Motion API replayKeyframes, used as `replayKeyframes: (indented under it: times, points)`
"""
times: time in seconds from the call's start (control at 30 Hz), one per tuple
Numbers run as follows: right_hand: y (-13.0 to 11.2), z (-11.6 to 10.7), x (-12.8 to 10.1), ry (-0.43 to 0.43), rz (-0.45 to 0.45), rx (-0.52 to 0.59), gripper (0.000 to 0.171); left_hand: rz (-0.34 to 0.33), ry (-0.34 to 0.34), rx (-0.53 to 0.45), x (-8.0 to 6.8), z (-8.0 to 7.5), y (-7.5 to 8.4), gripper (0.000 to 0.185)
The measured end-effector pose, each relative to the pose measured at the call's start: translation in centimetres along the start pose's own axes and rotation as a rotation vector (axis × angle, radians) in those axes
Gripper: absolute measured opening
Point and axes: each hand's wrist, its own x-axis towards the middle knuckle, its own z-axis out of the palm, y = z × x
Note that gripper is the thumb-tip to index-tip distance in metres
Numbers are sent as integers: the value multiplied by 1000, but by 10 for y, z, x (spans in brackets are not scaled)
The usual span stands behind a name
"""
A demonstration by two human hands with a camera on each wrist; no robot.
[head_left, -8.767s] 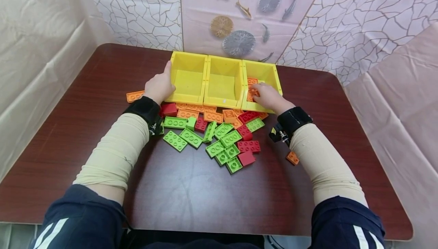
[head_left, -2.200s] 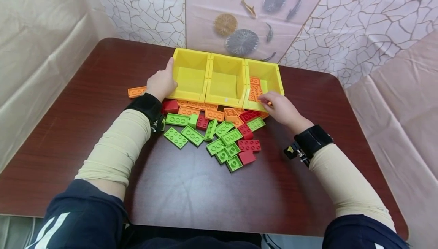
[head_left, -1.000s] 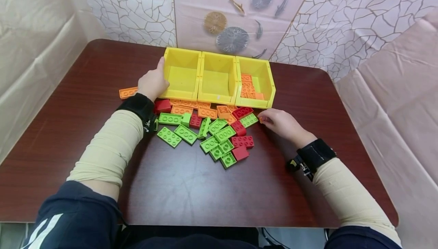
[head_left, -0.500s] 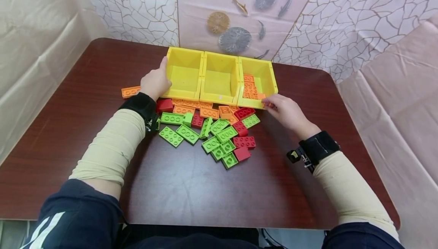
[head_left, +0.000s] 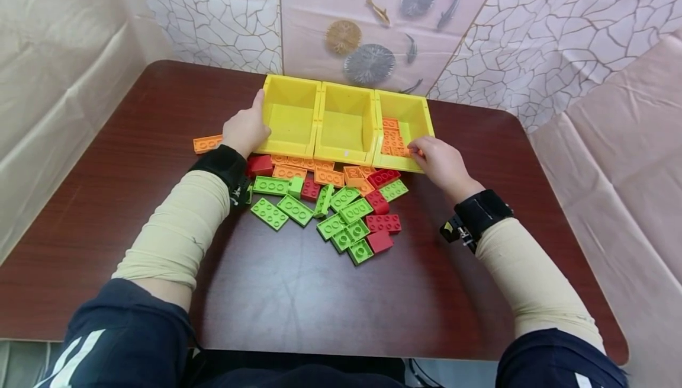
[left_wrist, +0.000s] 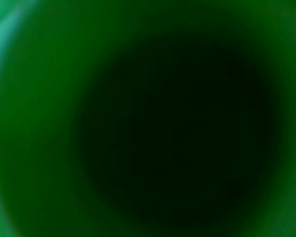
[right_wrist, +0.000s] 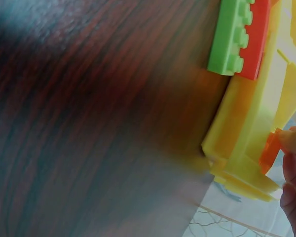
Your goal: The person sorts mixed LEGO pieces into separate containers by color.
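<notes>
A yellow box with three compartments (head_left: pixel 345 116) stands at the back of the table. My left hand (head_left: pixel 245 130) holds its left end, the index finger lying along the outer side. At the right compartment's front wall, my right hand (head_left: pixel 439 164) pinches a small orange brick (right_wrist: pixel 270 151) between thumb and fingertips. Several orange bricks (head_left: pixel 393 136) lie inside that compartment, towards its left; the middle and left ones show bare floors. The left wrist view is only blurred dark green, with a green toy brick close against the lens.
Before the box lie mixed bricks: orange ones (head_left: pixel 328 177) along its front, green ones (head_left: pixel 269 214) and red ones (head_left: pixel 383 223) nearer me. One orange brick (head_left: pixel 207 144) lies left of my left hand. A patterned cloth (head_left: pixel 213 21) hangs behind the table (head_left: pixel 298 311).
My right hand picked up the orange brick from the table's right and carried it to the right compartment, which holds another orange brick from before. My left hand keeps its place.
</notes>
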Motion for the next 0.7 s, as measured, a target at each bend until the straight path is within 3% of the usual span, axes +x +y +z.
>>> replayKeyframes:
  times: [0.7]
  points:
    - [1,3,8,-122,79,-8,21,-6,-4,3,-2,-2,2,85]
